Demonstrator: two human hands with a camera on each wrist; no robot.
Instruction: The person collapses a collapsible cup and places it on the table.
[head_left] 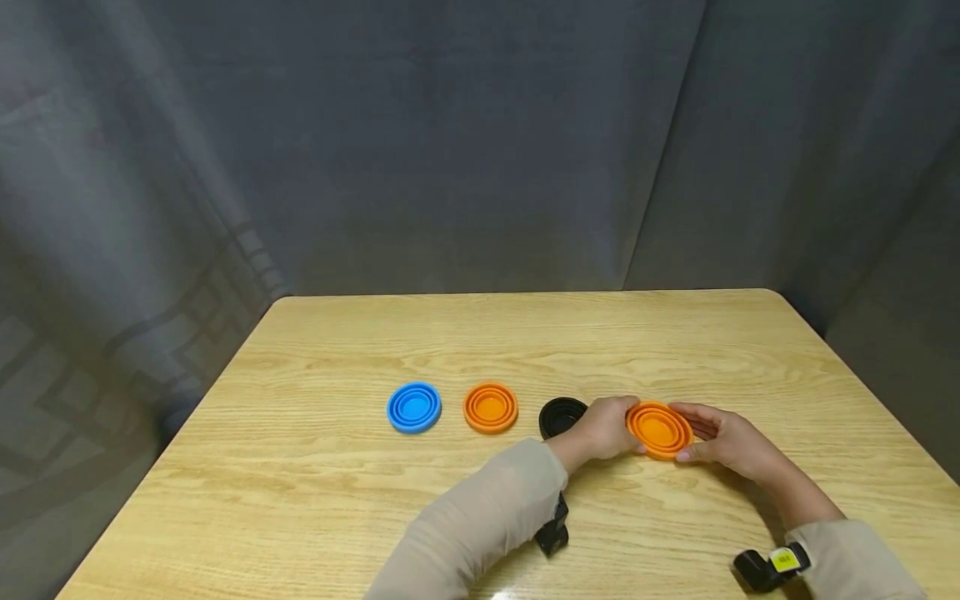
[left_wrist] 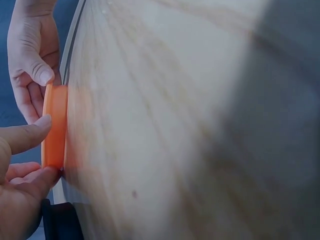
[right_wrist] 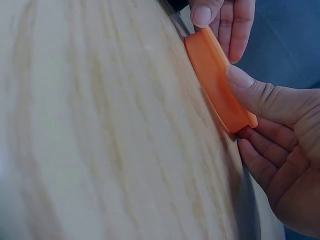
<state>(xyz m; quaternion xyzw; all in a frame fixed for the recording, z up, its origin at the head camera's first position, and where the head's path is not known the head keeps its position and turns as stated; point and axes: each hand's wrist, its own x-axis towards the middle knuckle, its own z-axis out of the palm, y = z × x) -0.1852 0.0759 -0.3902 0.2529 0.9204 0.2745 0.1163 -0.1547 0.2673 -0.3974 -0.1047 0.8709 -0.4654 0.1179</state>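
An orange collapsible cup (head_left: 658, 429), folded flat into concentric rings, is between my two hands at the right of the table. My left hand (head_left: 603, 429) grips its left edge, and my right hand (head_left: 727, 442) pinches the opposite edge. In the right wrist view, the right thumb lies on the rim of the orange cup (right_wrist: 217, 82) with the fingers low at its side. Whether the cup's base fully touches the table cannot be told. Just left of my left hand lies a black collapsible cup (head_left: 558, 414), partly hidden by that hand.
Farther left along the same row lie another flat orange cup (head_left: 491, 407) and a blue cup (head_left: 414, 407). They sit on a light wooden table (head_left: 300, 500). Grey curtains (head_left: 450, 150) hang behind the table and at its sides.
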